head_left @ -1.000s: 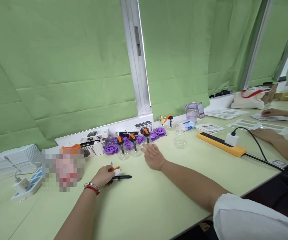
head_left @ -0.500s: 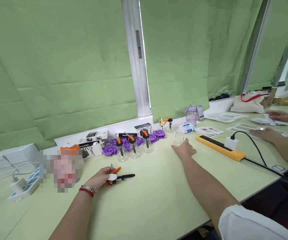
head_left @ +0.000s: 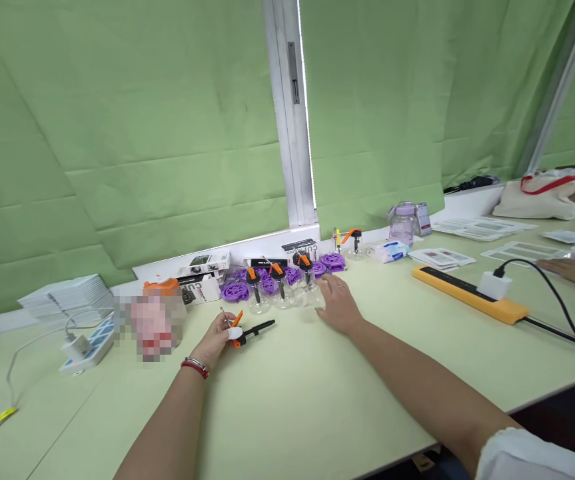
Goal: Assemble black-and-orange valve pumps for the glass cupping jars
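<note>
In the head view, the fingers of our left hand (head_left: 217,339) pinched a black-and-orange lid piece (head_left: 254,331) above the pale table (head_left: 277,407), its black stem pointing right. The thumb and fingers of our right hand (head_left: 341,305) were curved round the right side of a clear glass jar (head_left: 309,309), blurred, just beside the capped glass bottles (head_left: 281,291). Purple wheel-like pieces (head_left: 235,291) lay behind those bottles.

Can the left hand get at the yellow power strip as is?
Probably not: the right hand and right forearm lie across the straight way to the yellow power strip, and the left hand is already holding a black-and-orange part.
</note>
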Demonstrator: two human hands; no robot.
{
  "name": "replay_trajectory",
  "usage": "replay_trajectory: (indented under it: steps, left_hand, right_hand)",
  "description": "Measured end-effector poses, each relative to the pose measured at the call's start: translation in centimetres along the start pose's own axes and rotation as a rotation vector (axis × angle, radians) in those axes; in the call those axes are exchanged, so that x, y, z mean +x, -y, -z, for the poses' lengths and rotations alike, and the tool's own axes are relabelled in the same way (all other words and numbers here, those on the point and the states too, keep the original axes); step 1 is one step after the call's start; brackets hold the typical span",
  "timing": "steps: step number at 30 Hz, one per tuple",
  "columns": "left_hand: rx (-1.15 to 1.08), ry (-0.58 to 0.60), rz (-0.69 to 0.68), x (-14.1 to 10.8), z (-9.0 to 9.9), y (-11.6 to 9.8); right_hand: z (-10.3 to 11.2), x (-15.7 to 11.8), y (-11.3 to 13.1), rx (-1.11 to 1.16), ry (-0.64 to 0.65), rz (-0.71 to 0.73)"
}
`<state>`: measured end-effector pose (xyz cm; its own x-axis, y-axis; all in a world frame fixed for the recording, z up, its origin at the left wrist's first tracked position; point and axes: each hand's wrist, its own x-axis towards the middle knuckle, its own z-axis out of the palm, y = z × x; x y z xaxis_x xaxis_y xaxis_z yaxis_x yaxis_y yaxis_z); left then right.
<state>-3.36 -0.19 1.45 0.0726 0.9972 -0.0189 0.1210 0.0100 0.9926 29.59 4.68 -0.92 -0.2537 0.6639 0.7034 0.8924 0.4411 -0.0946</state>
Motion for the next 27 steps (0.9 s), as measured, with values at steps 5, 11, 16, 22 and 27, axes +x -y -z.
replay_trajectory:
  steps: [5,11,16,22,27]
  left_hand:
    - [-0.136,-0.063,-0.051,0.3,0.0,-0.1]
    - [-0.214,0.054,-0.062,-0.3,-1.0,-0.7]
    - [-0.181,0.116,-0.042,-0.8,-2.7,-1.3]
    - [-0.214,0.092,-0.027,-0.9,-4.0,-1.6]
    - [-0.28,0.021,0.0,-0.6,-4.0,-1.3]
  right_hand:
    - [0.2,-0.3,2.3,-0.046,0.08,0.033]
    - [0.3,-0.6,2.4,-0.005,0.123,0.079]
    - [0.6,-0.8,4.5,0.054,0.136,0.184]
    - [0.8,-1.1,6.2,0.125,0.13,0.277]
    - [0.4,-1.4,5.8,0.222,0.091,0.346]
